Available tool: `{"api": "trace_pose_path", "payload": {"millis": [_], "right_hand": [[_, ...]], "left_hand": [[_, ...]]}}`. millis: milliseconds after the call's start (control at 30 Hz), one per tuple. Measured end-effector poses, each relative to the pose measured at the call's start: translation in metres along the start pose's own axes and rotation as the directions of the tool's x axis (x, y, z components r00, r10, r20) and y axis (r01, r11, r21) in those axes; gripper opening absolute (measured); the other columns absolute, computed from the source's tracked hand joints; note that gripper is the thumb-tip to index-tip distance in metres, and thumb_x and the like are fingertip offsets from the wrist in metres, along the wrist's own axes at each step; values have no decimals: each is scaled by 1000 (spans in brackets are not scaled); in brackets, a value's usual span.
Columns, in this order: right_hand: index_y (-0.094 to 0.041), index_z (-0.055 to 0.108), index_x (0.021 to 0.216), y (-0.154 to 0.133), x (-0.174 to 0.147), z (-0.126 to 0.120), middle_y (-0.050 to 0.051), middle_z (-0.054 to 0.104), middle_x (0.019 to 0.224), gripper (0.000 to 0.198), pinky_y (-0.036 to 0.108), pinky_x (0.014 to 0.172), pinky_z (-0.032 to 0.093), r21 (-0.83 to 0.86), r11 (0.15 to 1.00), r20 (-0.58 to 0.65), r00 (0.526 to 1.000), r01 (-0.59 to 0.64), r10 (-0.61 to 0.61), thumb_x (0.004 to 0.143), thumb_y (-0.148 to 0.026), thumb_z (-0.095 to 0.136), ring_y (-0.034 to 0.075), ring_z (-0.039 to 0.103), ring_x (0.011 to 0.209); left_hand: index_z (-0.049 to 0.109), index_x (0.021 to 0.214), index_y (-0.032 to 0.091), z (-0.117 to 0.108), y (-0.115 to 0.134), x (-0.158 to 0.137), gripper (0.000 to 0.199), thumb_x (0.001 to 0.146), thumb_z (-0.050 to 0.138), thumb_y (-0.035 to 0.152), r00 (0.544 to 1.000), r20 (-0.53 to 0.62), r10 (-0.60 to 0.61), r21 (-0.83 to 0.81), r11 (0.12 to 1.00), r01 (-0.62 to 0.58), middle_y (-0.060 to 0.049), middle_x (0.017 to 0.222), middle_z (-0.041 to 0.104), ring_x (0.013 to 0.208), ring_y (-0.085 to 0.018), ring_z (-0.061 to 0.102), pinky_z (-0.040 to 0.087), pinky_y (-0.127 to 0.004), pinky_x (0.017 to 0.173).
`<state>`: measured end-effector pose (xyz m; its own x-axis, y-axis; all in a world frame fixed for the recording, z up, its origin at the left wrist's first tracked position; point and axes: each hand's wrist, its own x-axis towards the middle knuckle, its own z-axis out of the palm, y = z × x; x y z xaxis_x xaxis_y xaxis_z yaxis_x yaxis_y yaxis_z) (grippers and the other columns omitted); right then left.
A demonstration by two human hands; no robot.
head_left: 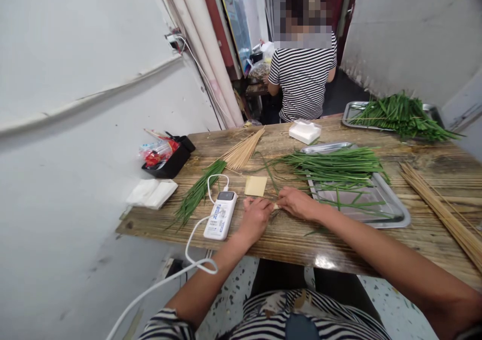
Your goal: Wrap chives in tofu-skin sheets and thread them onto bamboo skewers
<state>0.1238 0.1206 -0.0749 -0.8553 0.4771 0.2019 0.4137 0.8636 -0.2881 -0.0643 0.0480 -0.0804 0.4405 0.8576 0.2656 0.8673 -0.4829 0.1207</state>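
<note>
My left hand and my right hand meet low over the wooden table, fingers closed from either side on a small pale roll. Most of the roll is hidden by my fingers. Just beyond my left hand lies a stack of square yellowish sheets. Long green chives spread across a metal tray to the right of my right hand, some stems trailing toward it.
Left of my hands are a white power bank with a cable and a chive bunch. Skewers fan out behind; more skewers lie right. A white box, black bin and second chive tray stand around. A person sits beyond.
</note>
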Motion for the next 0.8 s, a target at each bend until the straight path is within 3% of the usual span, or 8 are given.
{"api": "trace_pose_path", "payload": {"millis": [233, 367, 533, 667, 733, 800], "right_hand": [[-17, 64, 96, -17, -13, 11, 7, 58, 85, 29, 32, 75, 34, -196, 979, -118, 992, -62, 40, 97, -27, 37, 19, 46, 85], [-16, 64, 93, -18, -12, 14, 7, 58, 83, 30, 32, 75, 33, -216, 973, -86, 995, -75, 57, 98, -25, 35, 19, 45, 84], [-18, 66, 87, -15, -2, 12, 6, 59, 83, 25, 32, 74, 34, -179, 976, -23, 993, -121, 119, 95, -25, 43, 19, 47, 84], [-19, 68, 89, -19, -10, -8, 7, 61, 89, 23, 32, 76, 35, -139, 975, -52, 984, -174, 168, 93, -27, 46, 19, 49, 87], [-18, 67, 97, -16, -38, -28, 9, 61, 98, 24, 33, 78, 37, -129, 958, -173, 957, -255, 231, 93, -28, 46, 20, 50, 90], [-17, 66, 103, -9, -86, -52, 11, 61, 104, 28, 34, 81, 39, -147, 889, -340, 866, -434, 366, 94, -27, 42, 21, 52, 92]], "left_hand": [[66, 98, 24, -2, -4, 6, 22, 93, 46, 20, 1000, 13, -29, -65, 997, 29, -3, 97, 66, 92, -18, 54, 26, -37, 82], [66, 102, 24, 0, -2, 6, 22, 93, 46, 20, 999, 17, -43, -30, 999, 43, -4, 94, 66, 90, -18, 55, 28, -37, 81], [64, 105, 20, 7, 1, 3, 22, 95, 44, 18, 995, -91, 28, 1, 1000, -28, -6, 103, 68, 94, -18, 57, 31, -38, 86], [67, 99, 20, 8, 0, 6, 24, 95, 43, 21, 991, -99, 91, -46, 994, -96, -5, 96, 71, 85, -16, 59, 37, -34, 80], [67, 99, 21, 7, -2, 8, 24, 95, 43, 23, 991, -102, 86, -68, 993, -93, -5, 95, 71, 85, -16, 60, 39, -33, 78], [68, 97, 21, 6, -2, 9, 24, 95, 44, 24, 990, -112, 82, -92, 991, -93, -5, 94, 71, 85, -16, 60, 40, -33, 78]]}}
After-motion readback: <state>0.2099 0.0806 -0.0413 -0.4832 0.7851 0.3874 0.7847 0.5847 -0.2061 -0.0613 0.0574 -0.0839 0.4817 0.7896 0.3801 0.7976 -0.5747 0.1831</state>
